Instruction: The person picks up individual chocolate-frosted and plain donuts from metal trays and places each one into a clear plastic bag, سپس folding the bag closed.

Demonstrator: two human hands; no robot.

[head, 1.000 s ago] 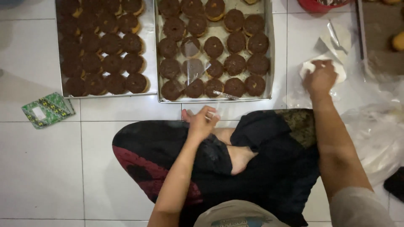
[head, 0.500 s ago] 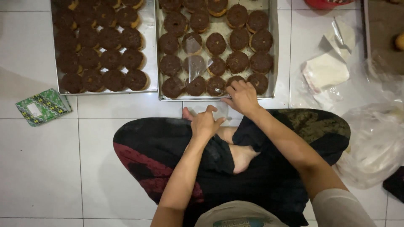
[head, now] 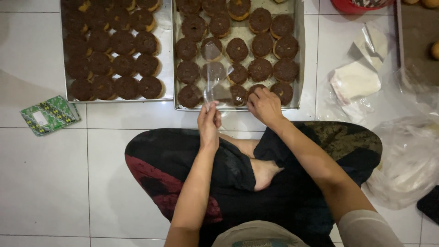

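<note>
Chocolate doughnut (head: 256,88): head view, front row of the right tray (head: 299,55), glazed, soft; judged smear-prone, best held by its plain sides.
Right hand (head: 265,106): fingers closed on that doughnut.
Left hand (head: 208,122): pinches a thin clear plastic bag (head: 215,84), limp, light, slippery.
Left tray (head: 167,68): glossy round doughnuts on metal.
</note>
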